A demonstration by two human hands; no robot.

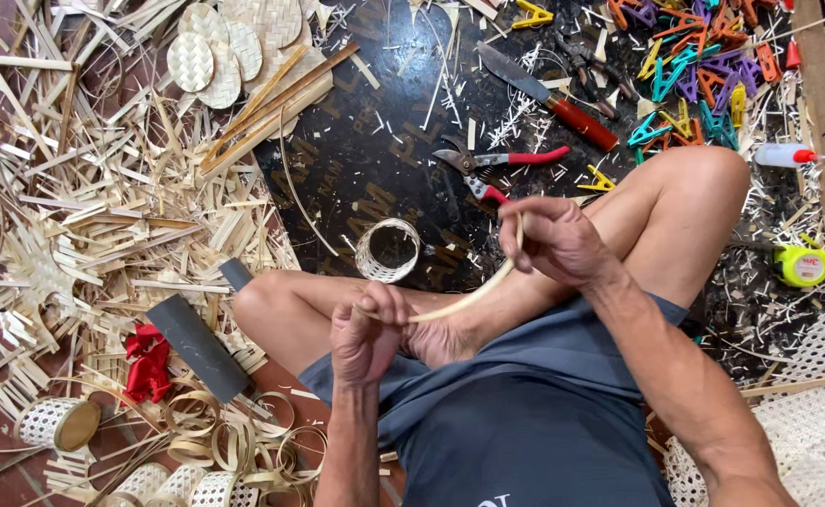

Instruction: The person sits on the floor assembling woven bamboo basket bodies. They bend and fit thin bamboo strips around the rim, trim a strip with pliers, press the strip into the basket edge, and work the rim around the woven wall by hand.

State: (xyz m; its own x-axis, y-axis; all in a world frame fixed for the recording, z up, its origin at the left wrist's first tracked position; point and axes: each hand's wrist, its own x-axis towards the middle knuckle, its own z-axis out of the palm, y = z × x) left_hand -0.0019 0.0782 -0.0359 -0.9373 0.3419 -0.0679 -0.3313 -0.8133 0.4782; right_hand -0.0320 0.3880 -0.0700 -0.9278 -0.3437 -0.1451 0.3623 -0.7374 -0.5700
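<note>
I sit cross-legged on the floor and look down at my lap. A thin pale bamboo strip curves between my two hands. My left hand is closed on its lower end above my shin. My right hand pinches its upper end beside my raised knee, bending the strip into an arc. A small woven bamboo ring lies on the dark mat just beyond my left knee.
Red-handled pruning shears and a red-handled knife lie on the dark mat. Coloured plastic clips are heaped top right, near a yellow tape measure. Bamboo scraps cover the left. A grey tube, red cloth and coiled strips sit lower left.
</note>
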